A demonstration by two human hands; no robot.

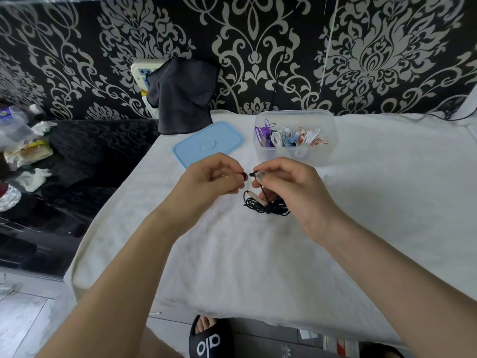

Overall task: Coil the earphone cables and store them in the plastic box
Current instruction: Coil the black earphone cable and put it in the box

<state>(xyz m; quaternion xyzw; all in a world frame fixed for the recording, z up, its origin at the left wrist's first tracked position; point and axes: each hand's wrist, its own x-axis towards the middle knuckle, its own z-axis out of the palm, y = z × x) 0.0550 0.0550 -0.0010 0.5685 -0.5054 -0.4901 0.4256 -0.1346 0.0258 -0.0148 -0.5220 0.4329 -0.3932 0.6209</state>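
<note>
2 hands above the white cloth-covered table (361, 228), left hand (211, 180) and right hand (289, 184) each pinching an earbud, black earphone cable (265, 205) bunched beneath, open plastic box (294, 117) and blue lid (209, 143) near far edge

The left grip (216, 177) curls round whatever it pinches, so only a dark tip shows past its fingertips. Under the right grip (286, 182), part of the black cable bundle (265, 205) is covered, and its loops cannot be told apart. Beyond the right grip, the coils inside the plastic box (294, 156) blur through its cloudy wall. Beyond the left grip, a dark cloth (180, 96) hides most of a pale wall fitting (140, 71).
</note>
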